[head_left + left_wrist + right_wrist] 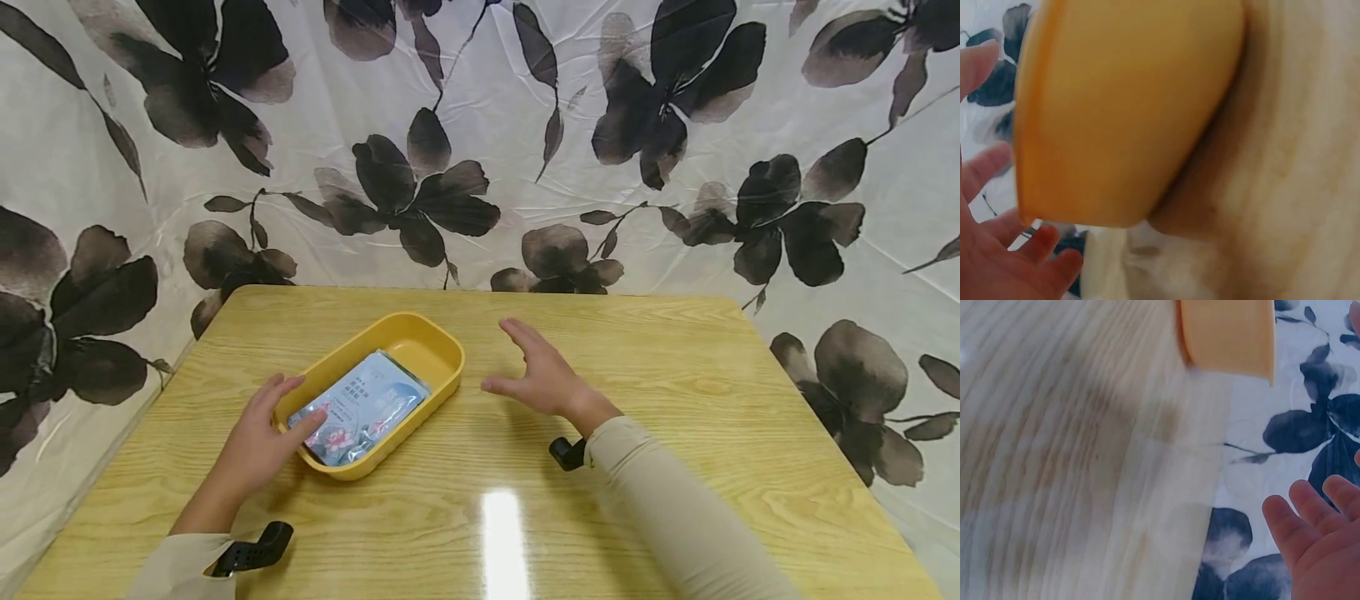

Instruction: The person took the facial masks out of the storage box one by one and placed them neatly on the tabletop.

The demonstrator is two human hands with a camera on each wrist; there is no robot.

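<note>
A yellow oblong basket (390, 454) sits at a slant on the table, left of its middle. Inside lies a pale blue plastic packet (367, 404) printed with pink flowers. My left hand (258, 442) is at the basket's near left end, fingers spread, its thumb over the rim and overlapping the packet in the head view. In the left wrist view the fingers of the left hand (1007, 250) are at the basket's end wall (1129, 119). My right hand (551, 379) hovers right of the basket, apart from it, with fingers extended and nothing held.
The wood-grain table (660, 358) has its far edge against a white cloth (525, 225) with dark flowers. A black wrist strap mount (258, 550) is on the left wrist, another black mount (567, 453) on the right. Bright light reflects off the table's front middle.
</note>
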